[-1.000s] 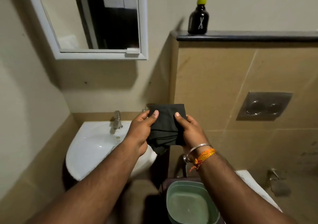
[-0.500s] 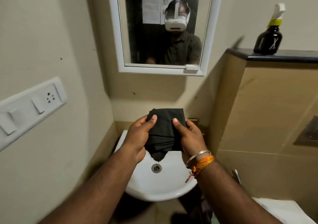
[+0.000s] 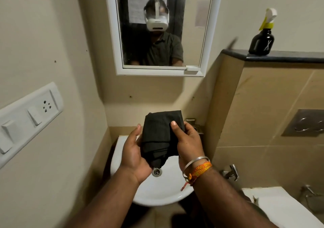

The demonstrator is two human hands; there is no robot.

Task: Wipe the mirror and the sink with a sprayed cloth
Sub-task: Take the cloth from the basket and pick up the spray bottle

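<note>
Hands meet over the sink point(image 3: 168, 191): the left hand point(image 3: 133, 155) cups the folded black cloth point(image 3: 158, 138) from the side, thumb on its left edge, while the right hand point(image 3: 189, 142) grips its right side, thumb pressed on the front. Cloth hangs above the drain point(image 3: 157, 172), clear of the basin, with the mirror point(image 3: 163, 26) on the wall above it. Spray bottle point(image 3: 263, 36) stands on the dark ledge point(image 3: 287, 56) at right, well apart from both hands.
</note>
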